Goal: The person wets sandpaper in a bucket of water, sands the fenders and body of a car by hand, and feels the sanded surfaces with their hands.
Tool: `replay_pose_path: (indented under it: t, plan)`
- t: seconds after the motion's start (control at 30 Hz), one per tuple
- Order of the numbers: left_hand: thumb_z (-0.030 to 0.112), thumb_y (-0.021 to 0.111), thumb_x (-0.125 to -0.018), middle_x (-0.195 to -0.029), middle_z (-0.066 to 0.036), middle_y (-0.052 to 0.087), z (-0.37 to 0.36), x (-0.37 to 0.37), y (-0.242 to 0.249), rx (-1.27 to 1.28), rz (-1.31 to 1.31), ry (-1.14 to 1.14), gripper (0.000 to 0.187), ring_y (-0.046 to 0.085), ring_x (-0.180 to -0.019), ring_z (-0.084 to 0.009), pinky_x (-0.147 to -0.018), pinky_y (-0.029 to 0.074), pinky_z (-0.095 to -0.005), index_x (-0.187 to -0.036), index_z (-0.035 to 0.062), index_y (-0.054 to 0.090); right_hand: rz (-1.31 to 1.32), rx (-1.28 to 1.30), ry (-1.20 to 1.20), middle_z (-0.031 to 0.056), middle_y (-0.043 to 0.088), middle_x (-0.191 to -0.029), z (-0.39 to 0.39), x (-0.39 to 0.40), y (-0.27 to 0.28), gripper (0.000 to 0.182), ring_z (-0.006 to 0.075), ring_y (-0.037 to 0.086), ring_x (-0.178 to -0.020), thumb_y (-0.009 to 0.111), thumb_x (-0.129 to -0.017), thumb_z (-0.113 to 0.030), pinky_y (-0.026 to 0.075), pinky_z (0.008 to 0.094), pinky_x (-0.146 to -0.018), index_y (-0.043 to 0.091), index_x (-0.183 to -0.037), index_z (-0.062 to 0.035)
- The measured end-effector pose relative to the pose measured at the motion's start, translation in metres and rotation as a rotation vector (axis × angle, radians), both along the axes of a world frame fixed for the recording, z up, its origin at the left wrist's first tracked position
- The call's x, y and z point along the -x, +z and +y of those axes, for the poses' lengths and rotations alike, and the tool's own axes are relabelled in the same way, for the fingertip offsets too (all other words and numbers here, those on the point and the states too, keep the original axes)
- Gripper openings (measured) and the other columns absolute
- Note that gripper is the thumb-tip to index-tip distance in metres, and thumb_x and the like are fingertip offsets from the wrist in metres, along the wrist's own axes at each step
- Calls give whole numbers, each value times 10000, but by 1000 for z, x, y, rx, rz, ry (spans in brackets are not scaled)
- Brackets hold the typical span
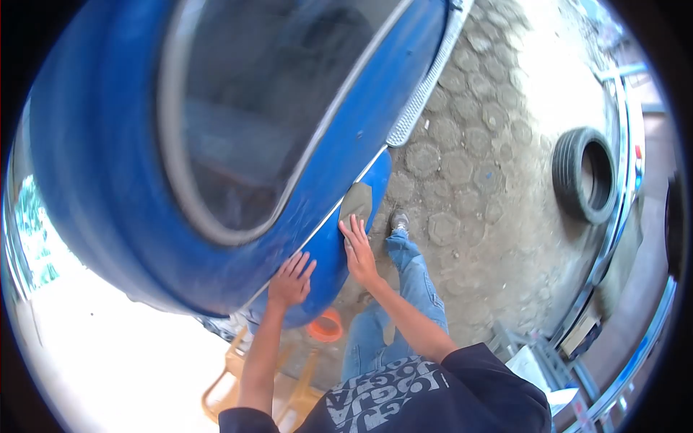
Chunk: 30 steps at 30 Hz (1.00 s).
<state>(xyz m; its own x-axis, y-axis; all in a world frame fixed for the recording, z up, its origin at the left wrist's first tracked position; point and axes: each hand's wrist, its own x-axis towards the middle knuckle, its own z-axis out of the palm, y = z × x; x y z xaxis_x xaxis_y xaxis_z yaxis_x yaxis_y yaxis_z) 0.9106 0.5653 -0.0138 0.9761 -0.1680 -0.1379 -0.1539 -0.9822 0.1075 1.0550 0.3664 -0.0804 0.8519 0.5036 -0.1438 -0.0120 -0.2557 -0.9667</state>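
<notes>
My right hand lies with stretched fingers on a thin grey-brown sheet that looks like sandpaper, flat against the blue fender of a vehicle. Most of the sheet extends beyond the fingertips. Lower and to the left, my left hand rests with its fingers apart on the blue surface, by the light seam between fender and body, holding nothing. Above both hands rises the blue vehicle body, with a large dark window in a pale frame.
An orange bucket sits below the fender, near a yellow plastic chair. A tire stands on the paved floor at the right. A textured metal step runs along the vehicle's side. Metal frames and papers are at lower right.
</notes>
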Motion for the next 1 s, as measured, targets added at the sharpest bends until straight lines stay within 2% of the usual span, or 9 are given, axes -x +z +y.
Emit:
replay_pose_path:
  t: [0.13,0.3,0.4,0.53,0.57,0.73,0.83,0.93,1.0]
  plan:
    - [163,586,-873,-1498,-111,473,-28,0,9,127,-116,225,526,424,-1404,-307,-1152,360,-456,-1397,139,544,155,-137,319,188,378,-1585,-26,61,41,483,437,241,-1502,413,-989,-113,260,451,-1196,510,-1463,-130]
    - [52,644,-849,-1483,-151,441,-106,74,75,702,-470,940,675,438,-1378,-349,-1126,389,-454,-1479,109,408,648,-87,248,134,529,-1451,-56,110,99,492,223,463,-1373,511,-1050,-265,345,347,-1138,475,-1444,28]
    - [83,675,-858,-1486,-121,446,-132,148,87,1211,-479,1354,733,451,-1365,-287,-1106,399,-443,-1521,128,365,1026,-140,153,117,565,-1390,-60,150,150,531,204,500,-1330,565,-1026,-286,386,338,-1108,471,-1435,39]
    - [148,683,-925,-1494,-117,428,-138,250,95,2309,-410,1439,721,464,-1337,-255,-1074,420,-454,-1549,180,322,943,-103,224,88,602,-1327,-51,198,162,501,194,554,-1251,633,-983,-299,447,344,-1039,534,-1379,-9]
    - [166,665,-953,-1439,-120,502,-146,266,98,2388,-441,1443,596,543,-1260,-224,-1014,474,-404,-1491,119,412,903,-47,281,77,620,-1299,-50,206,171,475,197,574,-1222,648,-972,-288,459,341,-1019,559,-1352,-18]
    - [96,719,-903,-1166,-82,686,-172,307,119,1994,-772,1475,425,666,-1054,-180,-911,525,-294,-1293,-1,582,451,142,633,73,723,-1105,-24,237,229,415,222,688,-1037,752,-869,-242,525,338,-908,662,-1221,-41]
    - [36,756,-849,-1066,-98,724,-180,318,122,1516,-873,1622,426,700,-996,-192,-869,547,-302,-1247,-15,613,-142,256,862,113,749,-1018,-15,238,215,467,233,726,-953,815,-779,-201,550,346,-855,669,-1190,-34]
    - [7,771,-813,-1057,-137,730,-185,319,139,1078,-850,1740,497,723,-956,-219,-835,565,-322,-1278,10,599,-376,190,924,110,750,-1000,-4,257,219,488,183,718,-947,855,-721,-147,557,323,-831,675,-1160,-33]
    - [4,777,-798,-1072,-156,728,-190,318,151,950,-855,1787,556,733,-930,-234,-818,571,-330,-1317,39,579,-296,162,1006,120,743,-1024,6,275,232,522,194,717,-968,853,-715,-141,558,325,-837,662,-1191,-44]
